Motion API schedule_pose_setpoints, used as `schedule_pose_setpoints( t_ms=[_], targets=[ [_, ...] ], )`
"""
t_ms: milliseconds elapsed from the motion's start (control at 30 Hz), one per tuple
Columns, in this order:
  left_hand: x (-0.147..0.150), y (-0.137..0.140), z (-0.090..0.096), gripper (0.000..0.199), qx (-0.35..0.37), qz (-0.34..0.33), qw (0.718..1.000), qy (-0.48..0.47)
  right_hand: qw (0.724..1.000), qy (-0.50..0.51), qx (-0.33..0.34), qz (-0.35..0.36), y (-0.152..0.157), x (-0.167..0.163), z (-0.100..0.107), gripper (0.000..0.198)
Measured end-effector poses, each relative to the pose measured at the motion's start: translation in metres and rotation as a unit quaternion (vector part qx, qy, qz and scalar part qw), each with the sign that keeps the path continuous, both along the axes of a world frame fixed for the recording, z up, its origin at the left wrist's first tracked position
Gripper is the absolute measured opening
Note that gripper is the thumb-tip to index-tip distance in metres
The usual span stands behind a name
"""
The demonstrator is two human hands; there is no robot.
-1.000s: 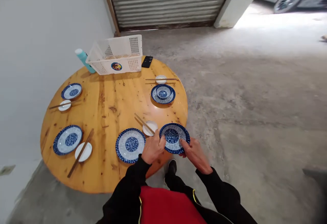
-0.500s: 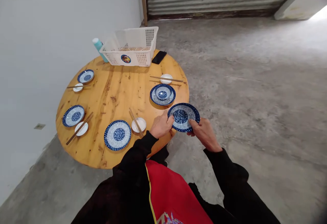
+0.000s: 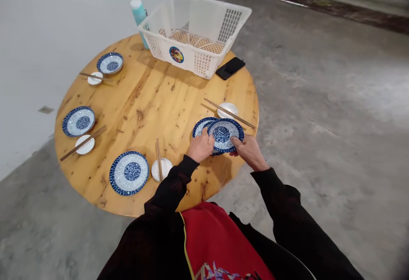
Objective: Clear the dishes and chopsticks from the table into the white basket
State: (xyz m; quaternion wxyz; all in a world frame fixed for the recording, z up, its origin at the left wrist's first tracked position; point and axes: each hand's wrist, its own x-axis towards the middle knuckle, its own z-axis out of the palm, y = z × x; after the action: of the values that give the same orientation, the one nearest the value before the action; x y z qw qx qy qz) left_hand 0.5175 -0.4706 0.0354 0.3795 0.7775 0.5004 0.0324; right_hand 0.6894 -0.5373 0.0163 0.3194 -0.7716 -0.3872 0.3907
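A blue-and-white patterned plate [image 3: 221, 134] is held between my two hands above the right side of the round wooden table [image 3: 150, 120]. My left hand [image 3: 202, 146] grips its left rim, and my right hand [image 3: 249, 149] pinches the right rim with the thumb on top. Under the held plate, a second blue-rimmed plate [image 3: 198, 125] on the table is mostly covered; the bowl seen on it earlier is hidden. Just behind, a pair of chopsticks [image 3: 238, 118] rests across a small white dish [image 3: 228, 109].
A white plastic basket [image 3: 188, 61] stands at the table's back, beside a turquoise bottle [image 3: 139, 16] and a black phone [image 3: 230, 68]. Other blue-and-white plates [image 3: 129, 173] lie along the left and front, with white dishes [image 3: 85, 144] and chopsticks. A wall borders the left.
My hands have carried the held plate from beyond the table's right edge to over the plate and bowl there. The camera view has moved closer and turned left.
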Motion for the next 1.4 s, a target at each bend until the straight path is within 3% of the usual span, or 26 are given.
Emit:
schedule_pose_setpoints(
  t_ms=[167,267,433,667,767,867,933,1033,1133,1233,1400],
  targets=[
    [0.011,0.005,-0.008,0.049,-0.012,0.011,0.999,0.043,0.996,-0.053,-0.005,0.076,0.012,0.017,-0.017,0.02],
    [0.014,0.005,-0.01,0.051,0.008,0.021,0.997,0.068,0.99,-0.091,0.007,0.105,0.019,0.022,-0.019,0.029],
    [0.016,0.005,-0.015,0.056,-0.003,0.057,0.993,0.1,0.981,-0.084,-0.048,0.171,0.033,0.026,-0.016,0.03],
    [0.016,0.005,-0.019,0.055,-0.014,0.074,0.983,0.166,0.926,-0.243,-0.083,0.278,0.046,0.031,-0.018,0.026],
    [0.015,0.007,-0.019,0.055,-0.017,0.088,0.979,0.182,0.913,-0.262,-0.09,0.301,0.051,0.034,-0.018,0.03],
    [0.016,0.007,-0.022,0.055,-0.058,0.136,0.979,0.14,0.933,-0.175,-0.098,0.3,0.055,0.037,-0.019,0.03],
    [0.018,0.006,-0.028,0.054,-0.13,0.186,0.972,0.059,0.953,-0.033,-0.124,0.276,0.056,0.036,-0.022,0.029],
    [0.021,0.004,-0.034,0.052,-0.188,0.252,0.949,-0.031,0.951,0.172,-0.148,0.212,0.055,0.032,-0.027,0.031],
    [0.025,-0.001,-0.028,0.05,-0.133,0.268,0.954,-0.009,0.944,0.244,-0.126,0.182,0.053,0.031,-0.026,0.032],
    [0.034,-0.011,-0.007,0.049,-0.071,0.255,0.964,0.024,0.941,0.268,-0.081,0.191,0.047,0.042,-0.014,0.032],
    [0.081,-0.034,0.032,0.052,-0.001,0.208,0.978,0.021,0.958,0.228,0.012,0.173,0.021,0.093,0.014,0.021]
  ],
)
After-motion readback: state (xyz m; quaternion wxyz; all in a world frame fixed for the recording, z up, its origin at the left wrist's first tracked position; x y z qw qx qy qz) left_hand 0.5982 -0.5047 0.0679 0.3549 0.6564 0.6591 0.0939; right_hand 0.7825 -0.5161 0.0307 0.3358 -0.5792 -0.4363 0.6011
